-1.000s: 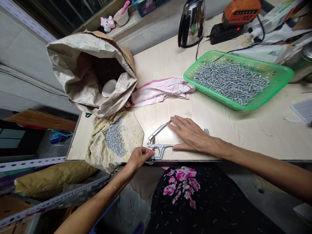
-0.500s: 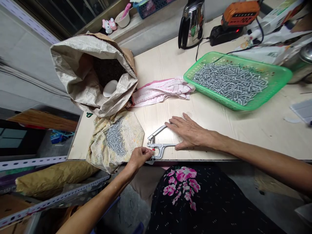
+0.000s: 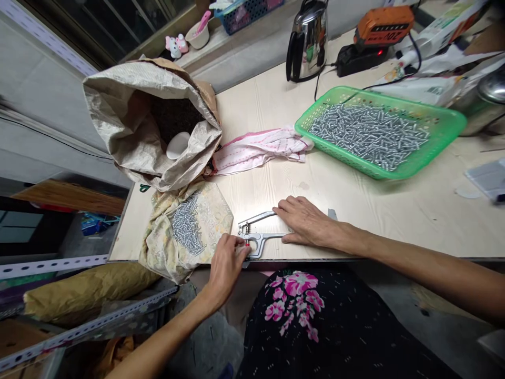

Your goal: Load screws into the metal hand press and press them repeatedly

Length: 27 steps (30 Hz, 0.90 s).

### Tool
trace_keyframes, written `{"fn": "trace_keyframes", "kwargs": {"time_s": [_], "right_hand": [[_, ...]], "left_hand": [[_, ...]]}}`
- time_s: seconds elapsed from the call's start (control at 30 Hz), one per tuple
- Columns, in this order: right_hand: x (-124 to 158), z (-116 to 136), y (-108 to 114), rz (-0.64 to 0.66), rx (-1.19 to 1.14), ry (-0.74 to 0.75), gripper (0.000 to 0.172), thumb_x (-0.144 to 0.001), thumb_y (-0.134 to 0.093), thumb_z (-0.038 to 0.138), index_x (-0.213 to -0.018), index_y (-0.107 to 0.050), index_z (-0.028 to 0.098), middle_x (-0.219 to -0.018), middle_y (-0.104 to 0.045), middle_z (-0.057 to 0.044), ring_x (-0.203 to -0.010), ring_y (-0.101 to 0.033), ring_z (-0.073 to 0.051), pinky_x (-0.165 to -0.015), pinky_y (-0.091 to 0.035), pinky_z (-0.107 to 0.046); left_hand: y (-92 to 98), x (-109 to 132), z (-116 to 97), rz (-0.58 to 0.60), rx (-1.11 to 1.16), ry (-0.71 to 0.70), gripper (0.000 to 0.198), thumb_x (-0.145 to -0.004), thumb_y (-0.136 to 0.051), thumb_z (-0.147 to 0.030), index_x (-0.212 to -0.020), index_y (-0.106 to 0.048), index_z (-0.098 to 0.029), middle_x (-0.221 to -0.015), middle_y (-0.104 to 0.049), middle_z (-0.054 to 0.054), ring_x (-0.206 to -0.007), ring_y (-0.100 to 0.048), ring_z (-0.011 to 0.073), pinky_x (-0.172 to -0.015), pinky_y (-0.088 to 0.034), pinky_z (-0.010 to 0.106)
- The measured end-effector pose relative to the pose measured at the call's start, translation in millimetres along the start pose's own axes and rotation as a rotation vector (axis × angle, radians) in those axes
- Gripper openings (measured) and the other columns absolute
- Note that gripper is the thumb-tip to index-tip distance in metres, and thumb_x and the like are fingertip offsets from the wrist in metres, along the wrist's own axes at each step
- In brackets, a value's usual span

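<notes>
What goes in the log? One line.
left hand: fingers at metal tool head | right hand: gripping its handles | beside: silvery parts on cloth

A home workshop is indicated: a pale table is laden with a green basket of small metal parts, a lever tool and a power-tool battery, while a kettle and toy figurines are kept alongside.

The tool lies at the counter's near edge between my hands, my left hand at its left end and my right hand on its handles. Left of it a cloth holds screws, with a sack behind. A basket sits far right, a kettle behind its left end.
</notes>
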State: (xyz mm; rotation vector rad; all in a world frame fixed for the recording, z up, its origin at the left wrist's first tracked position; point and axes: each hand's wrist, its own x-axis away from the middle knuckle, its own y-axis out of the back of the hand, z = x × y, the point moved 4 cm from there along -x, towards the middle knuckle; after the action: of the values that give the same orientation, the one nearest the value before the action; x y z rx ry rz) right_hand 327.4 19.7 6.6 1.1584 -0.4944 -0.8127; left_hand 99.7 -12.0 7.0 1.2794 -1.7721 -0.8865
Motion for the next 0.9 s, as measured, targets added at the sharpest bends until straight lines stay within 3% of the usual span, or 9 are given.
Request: {"fn": "trace_keyframes", "kwargs": {"time_s": [0.1, 0.2, 0.27, 0.37, 0.6, 0.9], "right_hand": [[-0.4, 1.2, -1.5, 0.017, -0.036, -0.016, 0.042, -0.076, -0.074, 0.038, -0.104, -0.053, 0.015, -0.104, -0.056, -0.012, -0.096, -0.049, -0.027, -0.081, -0.042, -0.038], [0.2, 0.3, -4.5, 0.018, -0.067, -0.039, 0.055, -0.07, -0.079, 0.039, -0.11, -0.052, 0.013, -0.107, -0.055, -0.013, -0.099, -0.049, -0.027, -0.082, -0.044, -0.039], [2.1, -1.6, -6.7, 0.006, -0.08, -0.053, 0.063, -0.067, -0.081, 0.041, -0.115, -0.05, 0.014, -0.109, -0.055, -0.013, -0.1, -0.049, -0.028, -0.082, -0.045, -0.04], [6.1, -5.5, -10.1, -0.013, -0.066, -0.082, 0.061, -0.069, -0.08, 0.04, -0.115, -0.051, 0.014, -0.108, -0.055, -0.012, -0.098, -0.05, -0.027, -0.08, -0.045, -0.039], [5.3, -7.7, -15.1, -0.092, 0.03, -0.057, 0.013, -0.086, -0.064, 0.027, -0.091, -0.056, 0.018, -0.092, -0.057, -0.007, -0.087, -0.051, -0.022, -0.073, -0.038, -0.034], [-5.1, -13.6, -28.5, -0.091, -0.02, -0.039, 0.01, -0.092, -0.055, 0.02, -0.082, -0.056, 0.017, -0.083, -0.057, -0.004, -0.08, -0.048, -0.019, -0.071, -0.033, -0.032]], "left_hand": [[-5.9, -6.3, -33.6, -0.048, -0.137, -0.332, 0.037, -0.088, -0.06, -0.032, -0.121, -0.054, -0.017, -0.12, -0.059, 0.013, -0.114, -0.054, 0.0276, -0.096, -0.046, 0.043], [-19.4, -28.4, -55.7, 0.039, -0.23, -0.561, 0.06, -0.086, -0.065, -0.03, -0.138, -0.038, -0.015, -0.141, -0.045, 0.017, -0.131, -0.04, 0.0319, -0.107, -0.038, 0.049], [-25.8, -44.1, -62.6, 0.127, -0.261, -0.632, 0.066, -0.085, -0.067, -0.03, -0.139, -0.034, -0.014, -0.141, -0.044, 0.018, -0.13, -0.041, 0.0321, -0.107, -0.039, 0.049], [-28.8, -57.6, -65.7, 0.222, -0.293, -0.642, 0.061, -0.085, -0.066, -0.031, -0.135, -0.038, -0.014, -0.129, -0.053, 0.016, -0.115, -0.05, 0.0299, -0.097, -0.046, 0.046], [-29.7, -57.0, -65.8, 0.184, -0.252, -0.569, 0.024, -0.093, -0.054, -0.031, -0.112, -0.055, -0.016, -0.105, -0.061, 0.009, -0.097, -0.051, 0.0236, -0.085, -0.047, 0.038], [-37.3, -63.1, -62.4, 0.087, -0.312, -0.543, 0.017, -0.095, -0.051, -0.03, -0.09, -0.061, -0.017, -0.085, -0.062, 0.006, -0.084, -0.054, 0.0213, -0.075, -0.047, 0.035]]}}
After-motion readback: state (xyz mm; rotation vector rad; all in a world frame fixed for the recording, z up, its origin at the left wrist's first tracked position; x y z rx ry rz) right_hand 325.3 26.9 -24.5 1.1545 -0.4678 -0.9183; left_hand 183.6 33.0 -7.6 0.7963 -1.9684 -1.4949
